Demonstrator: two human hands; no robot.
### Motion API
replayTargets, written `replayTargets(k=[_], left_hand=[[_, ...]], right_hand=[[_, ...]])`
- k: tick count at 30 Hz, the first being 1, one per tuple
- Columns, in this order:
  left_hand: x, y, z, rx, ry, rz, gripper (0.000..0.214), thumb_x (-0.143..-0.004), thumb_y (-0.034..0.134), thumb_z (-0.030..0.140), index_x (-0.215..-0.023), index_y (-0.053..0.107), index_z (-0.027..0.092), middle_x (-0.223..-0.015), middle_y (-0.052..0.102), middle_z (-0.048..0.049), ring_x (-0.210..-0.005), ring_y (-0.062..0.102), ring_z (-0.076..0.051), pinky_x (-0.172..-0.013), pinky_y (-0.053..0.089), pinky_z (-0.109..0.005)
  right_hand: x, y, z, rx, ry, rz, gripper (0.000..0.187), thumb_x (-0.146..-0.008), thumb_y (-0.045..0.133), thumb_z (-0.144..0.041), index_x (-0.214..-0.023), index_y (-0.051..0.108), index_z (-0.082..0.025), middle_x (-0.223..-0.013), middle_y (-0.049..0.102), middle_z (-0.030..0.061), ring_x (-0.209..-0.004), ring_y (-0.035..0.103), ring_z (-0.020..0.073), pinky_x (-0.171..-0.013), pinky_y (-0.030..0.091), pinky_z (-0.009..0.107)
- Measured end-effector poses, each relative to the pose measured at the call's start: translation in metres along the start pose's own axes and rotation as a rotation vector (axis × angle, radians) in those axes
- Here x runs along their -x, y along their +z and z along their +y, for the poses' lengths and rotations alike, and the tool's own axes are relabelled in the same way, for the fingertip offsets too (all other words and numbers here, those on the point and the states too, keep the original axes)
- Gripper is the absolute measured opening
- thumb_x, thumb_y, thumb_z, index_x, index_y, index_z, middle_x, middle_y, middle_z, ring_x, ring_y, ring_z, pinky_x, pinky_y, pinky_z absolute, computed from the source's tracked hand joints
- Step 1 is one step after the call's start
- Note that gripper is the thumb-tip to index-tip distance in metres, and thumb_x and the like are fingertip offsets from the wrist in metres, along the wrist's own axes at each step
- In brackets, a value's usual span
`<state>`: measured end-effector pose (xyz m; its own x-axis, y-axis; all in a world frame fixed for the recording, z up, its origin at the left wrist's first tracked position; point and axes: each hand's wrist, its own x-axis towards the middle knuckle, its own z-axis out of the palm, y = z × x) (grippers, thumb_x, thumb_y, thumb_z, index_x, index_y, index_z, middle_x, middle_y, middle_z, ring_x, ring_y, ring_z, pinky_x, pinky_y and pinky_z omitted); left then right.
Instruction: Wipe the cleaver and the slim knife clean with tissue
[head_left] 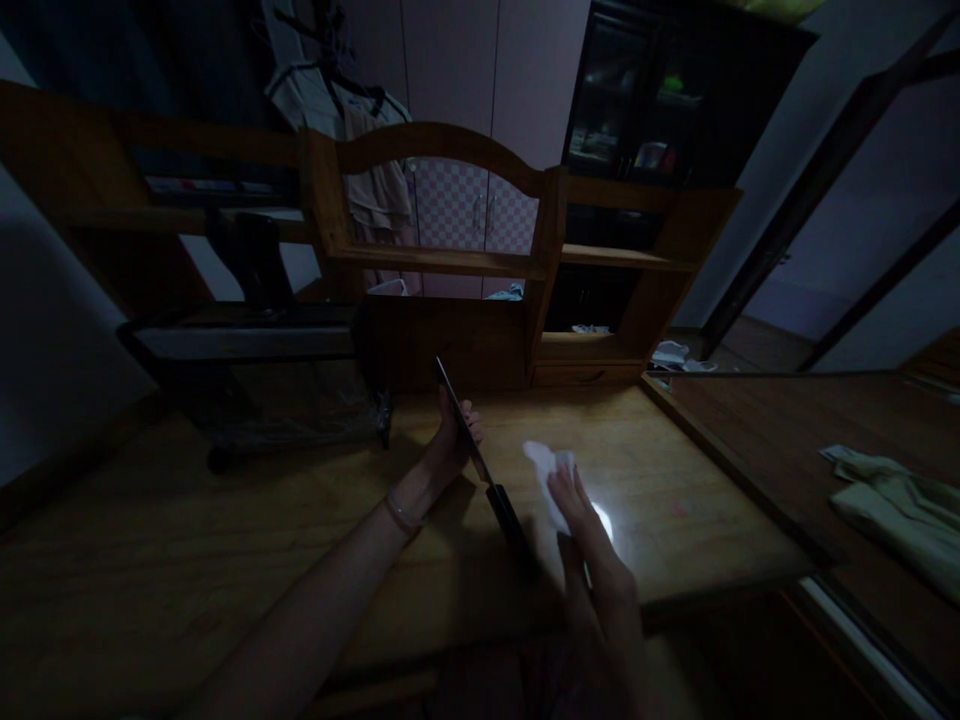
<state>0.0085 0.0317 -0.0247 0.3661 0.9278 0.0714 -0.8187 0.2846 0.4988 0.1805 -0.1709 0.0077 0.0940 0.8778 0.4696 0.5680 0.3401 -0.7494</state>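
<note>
A knife (462, 416) with a black handle (512, 525) is held above the wooden desk, tilted, its blade seen nearly edge-on and pointing up and away. My left hand (453, 442) grips it by the blade, the thumb on the near side and the fingers beyond it. A band circles my left wrist. To the right of the knife and apart from it, my right hand (574, 505) holds a crumpled white tissue (546, 475) between the fingers. That hand is slightly blurred.
The wooden desk (285, 560) carries a wooden shelf unit (442, 262) along its back. A dark appliance-like box (247, 345) with a glass-like front stands at the left. Folded yellowish cloth (896, 500) lies on the surface at the right, beyond the desk's raised edge.
</note>
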Motion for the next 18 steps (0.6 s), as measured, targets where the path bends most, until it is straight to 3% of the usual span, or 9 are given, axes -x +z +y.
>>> replayTargets(k=[4, 8, 18], left_hand=[[-0.001, -0.001, -0.001, -0.016, 0.004, -0.006, 0.047, -0.077, 0.059, 0.061, -0.068, 0.044, 0.018, -0.056, 0.036, 0.0071, -0.043, 0.037, -0.004, -0.042, 0.036, -0.016], [-0.001, -0.002, -0.001, -0.023, -0.003, -0.008, 0.048, -0.077, 0.058, 0.062, -0.067, 0.043, 0.018, -0.055, 0.035, 0.0071, -0.042, 0.036, -0.004, -0.041, 0.035, -0.017], [-0.002, -0.005, -0.001, -0.029, -0.002, 0.017, 0.047, -0.077, 0.057, 0.063, -0.067, 0.045, 0.018, -0.054, 0.036, 0.0069, -0.043, 0.037, -0.005, -0.042, 0.035, -0.017]], right_hand=[[0.002, 0.018, -0.006, 0.098, -0.232, -0.258, 0.063, -0.092, 0.031, -0.005, -0.149, 0.022, -0.029, -0.159, 0.007, -0.0010, -0.145, 0.005, 0.0255, -0.115, 0.022, 0.054], [0.010, 0.030, 0.000, 0.117, -0.293, -0.376, 0.072, -0.086, 0.029, 0.003, -0.151, 0.013, -0.023, -0.159, 0.011, 0.0036, -0.145, 0.005, 0.0233, -0.115, 0.026, 0.050], [0.034, 0.002, 0.024, 0.219, -0.408, -0.492, 0.069, -0.084, 0.030, 0.000, -0.150, 0.019, -0.014, -0.157, 0.017, 0.0096, -0.144, 0.015, 0.0260, -0.113, 0.031, 0.046]])
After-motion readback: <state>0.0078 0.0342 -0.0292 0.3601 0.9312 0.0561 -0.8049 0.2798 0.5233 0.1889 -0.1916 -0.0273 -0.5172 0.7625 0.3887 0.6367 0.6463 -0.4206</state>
